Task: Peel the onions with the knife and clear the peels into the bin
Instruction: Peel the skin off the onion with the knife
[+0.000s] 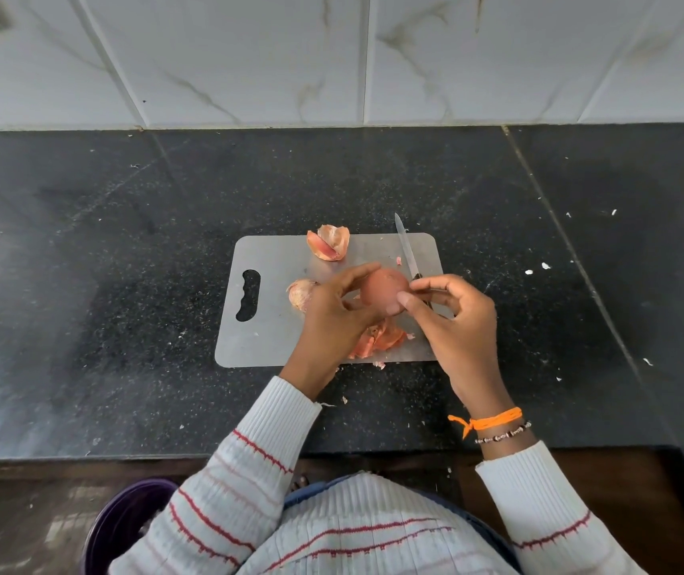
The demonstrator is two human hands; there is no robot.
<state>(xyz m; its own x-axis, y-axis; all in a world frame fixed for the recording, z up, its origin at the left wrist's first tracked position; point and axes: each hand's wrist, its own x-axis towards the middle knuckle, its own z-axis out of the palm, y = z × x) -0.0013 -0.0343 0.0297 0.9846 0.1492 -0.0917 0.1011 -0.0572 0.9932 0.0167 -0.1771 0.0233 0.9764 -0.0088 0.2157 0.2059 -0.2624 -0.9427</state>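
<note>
At the lower left of the frame, nearest the person, the rim of a round dark purple bin shows beside a striped white knitted sleeve. Above it, at centre frame, a grey plastic cutting board with a handle slot lies on the black speckled stone counter. A heap of loose orange-pink onion peels sits at the board's near edge, under the hands.

The left hand cups the round reddish-brown onion just above the board, fingers curled round its left side. The right hand pinches at the onion's right end with thumb and forefinger, and its palm seems to trap the dark handle of the slim steel-bladed knife, whose blade points to the far edge.

The onion looks firm, light and smooth, probably slippery once bared, so cradling its belly suits it; the skins are papery and brittle and likely tear, best taken at a lifted edge.

A pale second onion lies left of the hands; another curled peel rests at the far edge.
</note>
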